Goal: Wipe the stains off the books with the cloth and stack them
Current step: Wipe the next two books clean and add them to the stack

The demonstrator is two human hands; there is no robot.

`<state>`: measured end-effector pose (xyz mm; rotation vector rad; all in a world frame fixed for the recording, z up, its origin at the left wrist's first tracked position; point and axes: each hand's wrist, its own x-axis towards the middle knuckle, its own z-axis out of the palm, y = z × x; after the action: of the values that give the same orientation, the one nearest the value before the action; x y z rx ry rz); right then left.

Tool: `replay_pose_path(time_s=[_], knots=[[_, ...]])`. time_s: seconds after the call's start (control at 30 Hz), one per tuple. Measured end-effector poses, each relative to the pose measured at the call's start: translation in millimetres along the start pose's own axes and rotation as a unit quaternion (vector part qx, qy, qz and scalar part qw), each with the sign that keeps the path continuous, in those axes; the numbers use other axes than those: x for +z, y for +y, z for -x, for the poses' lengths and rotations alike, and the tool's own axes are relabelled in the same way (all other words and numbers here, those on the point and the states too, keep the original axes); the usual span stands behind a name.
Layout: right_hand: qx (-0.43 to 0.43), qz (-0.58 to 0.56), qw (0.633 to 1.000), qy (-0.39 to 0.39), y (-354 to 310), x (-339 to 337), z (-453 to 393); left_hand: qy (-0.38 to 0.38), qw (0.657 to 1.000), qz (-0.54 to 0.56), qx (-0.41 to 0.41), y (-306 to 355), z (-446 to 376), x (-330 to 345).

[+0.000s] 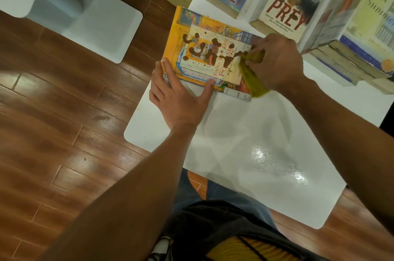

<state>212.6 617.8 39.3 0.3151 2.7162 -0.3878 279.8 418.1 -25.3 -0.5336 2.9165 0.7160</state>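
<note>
**Wiping the Stained Cover**

The yellow book (204,51) lies flat at the bench (245,154) edge, brown stains (213,51) across its cover. The left hand (179,94) rests spread on the near corner, fingers straight, bracing it. The right hand (277,62) grips the bunched green cloth (253,77) at the cover's right side. Keep the brace firm; wipe inward from the edge, lifting residue rather than smearing. Two stained paperbacks (294,0) wait beyond.
</note>
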Motion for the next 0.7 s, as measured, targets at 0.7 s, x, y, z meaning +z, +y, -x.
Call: replay_pose_path(time_s=[0.7], knots=[[-0.023,-0.002,1.0,-0.009,-18.2,7.8,25.9,-0.004,1.0,0.007,0.004,0.3,1.0,-2.1]])
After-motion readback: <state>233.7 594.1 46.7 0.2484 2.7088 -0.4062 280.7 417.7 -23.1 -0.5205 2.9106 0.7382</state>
